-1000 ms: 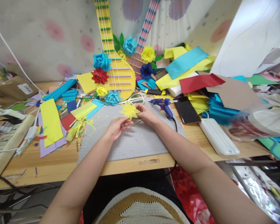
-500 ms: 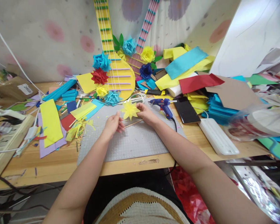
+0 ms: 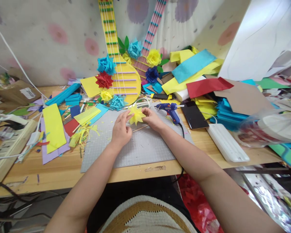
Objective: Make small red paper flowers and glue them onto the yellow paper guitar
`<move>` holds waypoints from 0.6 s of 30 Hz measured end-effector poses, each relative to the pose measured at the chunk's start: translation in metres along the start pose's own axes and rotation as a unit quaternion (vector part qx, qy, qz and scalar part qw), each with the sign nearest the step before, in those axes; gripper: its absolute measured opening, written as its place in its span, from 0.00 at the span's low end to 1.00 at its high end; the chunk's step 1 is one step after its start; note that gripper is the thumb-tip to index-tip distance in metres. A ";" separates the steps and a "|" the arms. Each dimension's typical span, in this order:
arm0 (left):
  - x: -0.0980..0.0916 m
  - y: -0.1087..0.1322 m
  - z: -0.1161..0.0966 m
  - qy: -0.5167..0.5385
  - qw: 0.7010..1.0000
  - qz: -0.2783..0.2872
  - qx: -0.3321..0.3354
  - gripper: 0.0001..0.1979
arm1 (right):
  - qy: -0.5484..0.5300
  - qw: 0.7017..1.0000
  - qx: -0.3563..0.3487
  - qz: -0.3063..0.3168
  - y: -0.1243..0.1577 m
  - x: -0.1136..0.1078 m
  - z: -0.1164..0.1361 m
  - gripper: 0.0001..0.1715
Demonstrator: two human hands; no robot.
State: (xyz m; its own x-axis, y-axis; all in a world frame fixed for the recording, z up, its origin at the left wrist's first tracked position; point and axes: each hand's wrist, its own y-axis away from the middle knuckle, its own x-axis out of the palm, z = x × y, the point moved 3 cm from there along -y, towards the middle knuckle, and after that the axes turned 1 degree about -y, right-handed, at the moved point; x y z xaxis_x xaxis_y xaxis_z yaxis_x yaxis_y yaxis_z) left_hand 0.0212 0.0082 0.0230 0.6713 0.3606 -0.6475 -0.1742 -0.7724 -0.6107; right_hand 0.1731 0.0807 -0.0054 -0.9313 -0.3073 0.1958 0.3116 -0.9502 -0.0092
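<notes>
A yellow paper flower (image 3: 136, 116) with pointed petals is held up between my hands, above the grey cutting mat (image 3: 145, 147). My right hand (image 3: 153, 118) pinches it by its right petals. From the left, my left hand (image 3: 122, 127) touches the flower with its fingertips on the left petals; its thumb stands apart lower down. A thin wooden stick (image 3: 140, 128) lies below the flower, running between the two hands. Just right of my right hand is a blue glue gun (image 3: 170, 111) on its side.
A yellow paper guitar (image 3: 127, 82) with paper flowers leans at the back. To the right lie a black phone (image 3: 194, 115), a white power strip (image 3: 228, 142) and stacked coloured paper (image 3: 194, 66). Yellow scraps (image 3: 83, 136) and paper sheets (image 3: 53, 127) cover the left side.
My left hand has moved up and right, turning its back upward, and its fingers now reach the flower's left petals. My right hand keeps its pinch in nearly the same place.
</notes>
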 end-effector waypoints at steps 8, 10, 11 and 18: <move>0.003 0.000 0.000 -0.016 0.999 0.038 0.017 0.42 | -0.018 1.000 0.014 0.001 0.004 0.004 0.006 0.18; 0.002 0.000 -0.001 -0.012 1.000 0.028 0.009 0.42 | -0.017 1.000 0.015 -0.002 0.004 0.004 0.005 0.18; 0.002 0.000 -0.001 -0.010 1.000 0.018 0.002 0.42 | -0.015 1.000 0.014 -0.004 0.004 0.004 0.005 0.18; 0.002 0.002 0.003 -0.019 1.000 0.016 -0.012 0.41 | -0.004 1.000 0.018 -0.006 0.004 0.004 0.005 0.18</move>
State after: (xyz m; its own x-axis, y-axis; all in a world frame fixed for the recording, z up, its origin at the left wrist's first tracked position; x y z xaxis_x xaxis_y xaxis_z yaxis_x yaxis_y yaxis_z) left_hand 0.0202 0.0093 0.0195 0.6385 0.3546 -0.6831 -0.1780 -0.7955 -0.5792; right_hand 0.1716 0.0761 0.0001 -0.9333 -0.2958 0.2035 0.3077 -0.9511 0.0288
